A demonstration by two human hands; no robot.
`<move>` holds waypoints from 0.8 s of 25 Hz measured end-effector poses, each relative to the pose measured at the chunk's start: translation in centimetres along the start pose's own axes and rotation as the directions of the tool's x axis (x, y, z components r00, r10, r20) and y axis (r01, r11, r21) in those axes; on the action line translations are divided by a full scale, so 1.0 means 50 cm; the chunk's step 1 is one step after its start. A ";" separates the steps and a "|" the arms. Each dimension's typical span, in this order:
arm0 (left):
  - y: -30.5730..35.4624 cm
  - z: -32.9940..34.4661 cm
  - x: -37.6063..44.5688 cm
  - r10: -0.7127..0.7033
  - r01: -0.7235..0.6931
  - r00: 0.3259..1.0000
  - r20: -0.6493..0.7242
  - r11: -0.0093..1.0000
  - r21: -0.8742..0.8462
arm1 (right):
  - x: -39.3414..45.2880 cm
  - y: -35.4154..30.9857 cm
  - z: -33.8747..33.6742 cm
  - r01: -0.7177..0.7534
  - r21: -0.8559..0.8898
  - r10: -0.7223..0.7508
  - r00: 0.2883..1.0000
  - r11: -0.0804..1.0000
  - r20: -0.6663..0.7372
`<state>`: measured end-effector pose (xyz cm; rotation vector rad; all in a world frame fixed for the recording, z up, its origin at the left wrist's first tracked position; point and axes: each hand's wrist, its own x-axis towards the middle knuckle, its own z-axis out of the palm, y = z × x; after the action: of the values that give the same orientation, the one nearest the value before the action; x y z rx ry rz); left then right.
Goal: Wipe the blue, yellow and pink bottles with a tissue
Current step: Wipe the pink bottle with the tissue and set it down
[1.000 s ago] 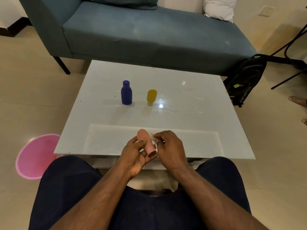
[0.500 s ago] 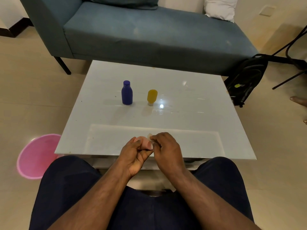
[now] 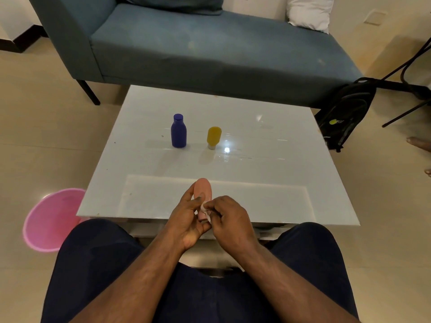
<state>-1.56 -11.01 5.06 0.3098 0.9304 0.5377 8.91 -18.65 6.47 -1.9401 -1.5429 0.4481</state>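
Observation:
My left hand [image 3: 186,220] grips the pink bottle [image 3: 203,188] over the near edge of the white table [image 3: 268,183], with the bottle's rounded end pointing away from me. My right hand [image 3: 229,220] pinches a small wad of white tissue [image 3: 203,207] against the bottle's lower side. The bottle's lower end is mostly hidden between my fingers. The blue bottle [image 3: 178,131] stands upright at the middle left of the table. The yellow bottle [image 3: 213,137] stands on its pale cap just to the right of it.
A blue-grey sofa [image 3: 210,47] runs along the far side of the table. A pink bin [image 3: 50,220] sits on the floor to the left. A black backpack [image 3: 345,113] leans at the right. My knees lie under the table's near edge.
The pink bottle tipped toward me and shrank from sight half a second ago; now it points away again and shows more of its length. My right hand keeps the tissue on it.

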 end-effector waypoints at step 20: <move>-0.019 -0.007 0.007 -0.025 0.015 0.998 0.052 0.984 0.180 | 0.107 0.019 -0.027 -0.186 -0.100 0.174 0.978 0.977 -0.117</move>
<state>-1.36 -11.59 4.16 0.4749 0.9305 0.4258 11.85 -13.99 7.45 -2.1638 -1.3552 0.3332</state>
